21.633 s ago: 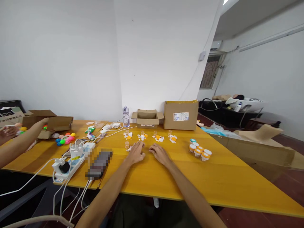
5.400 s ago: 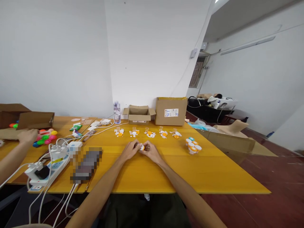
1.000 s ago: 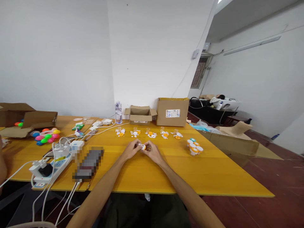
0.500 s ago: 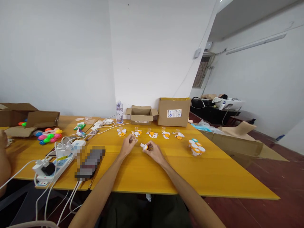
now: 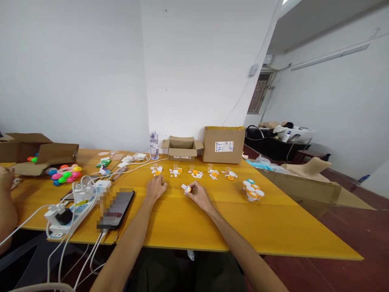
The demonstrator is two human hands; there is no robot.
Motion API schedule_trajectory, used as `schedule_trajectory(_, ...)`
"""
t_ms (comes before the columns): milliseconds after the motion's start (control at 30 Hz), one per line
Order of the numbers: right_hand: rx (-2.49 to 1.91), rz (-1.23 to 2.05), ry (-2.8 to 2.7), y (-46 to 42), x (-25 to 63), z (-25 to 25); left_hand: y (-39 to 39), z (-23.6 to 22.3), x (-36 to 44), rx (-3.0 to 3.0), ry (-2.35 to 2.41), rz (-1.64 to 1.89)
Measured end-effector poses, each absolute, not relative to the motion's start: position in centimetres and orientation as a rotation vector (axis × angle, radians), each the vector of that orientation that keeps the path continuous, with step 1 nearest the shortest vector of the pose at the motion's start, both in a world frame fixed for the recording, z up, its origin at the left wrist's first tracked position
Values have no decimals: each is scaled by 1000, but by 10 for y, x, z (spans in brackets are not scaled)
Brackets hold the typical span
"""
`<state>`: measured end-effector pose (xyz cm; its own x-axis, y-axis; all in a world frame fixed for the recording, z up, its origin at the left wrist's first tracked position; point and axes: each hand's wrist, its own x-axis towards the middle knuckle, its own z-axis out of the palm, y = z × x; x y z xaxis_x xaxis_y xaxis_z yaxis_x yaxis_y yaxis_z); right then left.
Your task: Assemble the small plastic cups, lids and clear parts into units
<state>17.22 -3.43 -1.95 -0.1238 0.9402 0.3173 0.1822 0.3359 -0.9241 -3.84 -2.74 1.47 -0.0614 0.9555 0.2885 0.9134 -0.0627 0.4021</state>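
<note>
My right hand (image 5: 199, 195) is closed on a small white and orange plastic part (image 5: 187, 189), held just above the table. My left hand (image 5: 156, 188) reaches low over the table with its fingers partly apart, and nothing shows in it. Just beyond its fingertips lies a small pile of white and orange plastic parts (image 5: 157, 172). Similar piles stand in a row to the right: white pieces (image 5: 175, 172), orange and white discs (image 5: 196, 174), another cluster (image 5: 213, 174) and a last one (image 5: 231, 176). Small clear cups stand behind the piles.
A group of round-lidded containers (image 5: 252, 190) stands at the right. Behind the piles are an open carton (image 5: 181, 153), a closed box (image 5: 223, 145) and a bottle (image 5: 154, 146). To the left are a phone (image 5: 117, 211), a power strip (image 5: 79, 209), coloured balls (image 5: 65, 175) and another person's arm (image 5: 6, 202).
My left hand has moved left, away from my right hand, toward the leftmost pile. My right hand stays almost in place with the white and orange part.
</note>
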Motion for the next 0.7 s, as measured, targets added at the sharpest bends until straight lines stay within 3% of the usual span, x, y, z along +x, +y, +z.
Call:
schedule_trajectory(267, -1028, 906, -1585, -32, 174, -23, -31, 19, -33, 2046, 2201, 701)
schedule_trajectory(400, -1021, 911, -1581, -31, 173, -24, -28, 14, -33, 2128, 2208, 932)
schedule_trajectory(567, -1024, 919, -1568, -32, 171, -23, -26, 5, -25, 2418, 1695, 1347)
schedule_trajectory(700, -980, 962, -1570, -32, 171, -23, -30, -1, -10, 2466, 1224, 1311)
